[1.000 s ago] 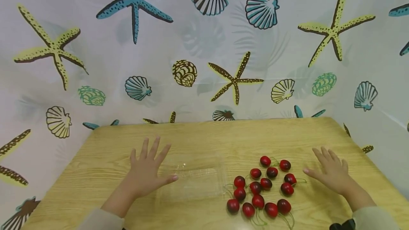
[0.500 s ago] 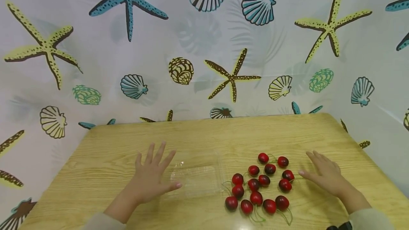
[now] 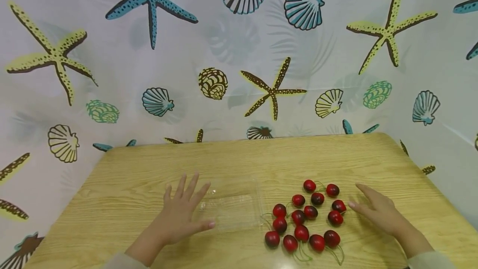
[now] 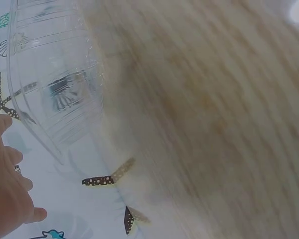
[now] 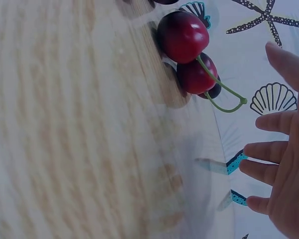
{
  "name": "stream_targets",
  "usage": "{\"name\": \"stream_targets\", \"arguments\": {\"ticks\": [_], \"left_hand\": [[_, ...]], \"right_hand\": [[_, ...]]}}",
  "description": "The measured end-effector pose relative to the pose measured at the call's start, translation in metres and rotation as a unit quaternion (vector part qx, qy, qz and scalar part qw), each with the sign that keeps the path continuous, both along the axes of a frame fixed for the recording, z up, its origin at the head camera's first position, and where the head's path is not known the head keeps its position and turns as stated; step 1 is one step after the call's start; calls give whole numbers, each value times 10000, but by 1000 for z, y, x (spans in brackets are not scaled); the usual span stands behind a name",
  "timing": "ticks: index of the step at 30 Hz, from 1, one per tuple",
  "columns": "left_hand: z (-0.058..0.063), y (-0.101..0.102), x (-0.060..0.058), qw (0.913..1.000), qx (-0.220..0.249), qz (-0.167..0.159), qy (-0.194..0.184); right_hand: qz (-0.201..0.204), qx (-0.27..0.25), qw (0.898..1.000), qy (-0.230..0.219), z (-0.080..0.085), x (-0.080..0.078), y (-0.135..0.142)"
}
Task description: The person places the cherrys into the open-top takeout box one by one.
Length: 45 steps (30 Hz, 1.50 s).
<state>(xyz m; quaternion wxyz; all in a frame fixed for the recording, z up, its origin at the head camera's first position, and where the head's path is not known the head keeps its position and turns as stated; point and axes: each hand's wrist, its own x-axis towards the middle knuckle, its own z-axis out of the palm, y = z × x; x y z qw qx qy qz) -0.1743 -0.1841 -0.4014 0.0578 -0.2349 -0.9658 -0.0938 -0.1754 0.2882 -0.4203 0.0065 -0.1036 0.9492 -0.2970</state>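
Head view: clear rectangular plastic tray flat on pale wood-grain table. At tray's left side, left hand, fingers spread, holding nothing. Right of tray, loose cluster of glossy dark-red, green-stemmed cherries; farther right of tray, past cherries, right hand, fingers extended, empty too. Behind tray, starfish-and-shell-print white fabric backdrop.
Left wrist view: left hand near tray, gap visible between. Right wrist view: right hand's fingers parted, apart from cherries.

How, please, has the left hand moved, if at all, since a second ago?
Yes: in the head view, the left hand moved rightward and downward against the table.
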Motion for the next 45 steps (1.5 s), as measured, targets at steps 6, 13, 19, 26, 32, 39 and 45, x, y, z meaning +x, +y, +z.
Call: {"name": "stream_targets", "arguments": {"ticks": [6,13,19,26,32,39,45], "left_hand": [[-5,-1,0,9999,60,-8,-129],[-8,-2,-2,9996,162,-57,-212],[-12,-1,-2,9993,205,-121,-273],[-12,-1,-2,9992,231,-150,-301],[-13,-1,-2,9991,185,-135,-370],[-17,-2,-2,9987,255,-196,-404],[-19,-2,-3,9983,304,-216,-443]], "right_hand": [[8,-301,9992,-266,-2,4,-1],[-61,-456,9985,-285,-3,4,-5],[-219,-634,9968,-443,-5,3,-5],[-337,-732,9956,-475,-8,2,-6],[-473,-708,9952,-474,-9,2,-8],[-596,-766,9939,-524,-8,3,-12],[-779,-1037,9887,-753,-10,3,-13]]}}
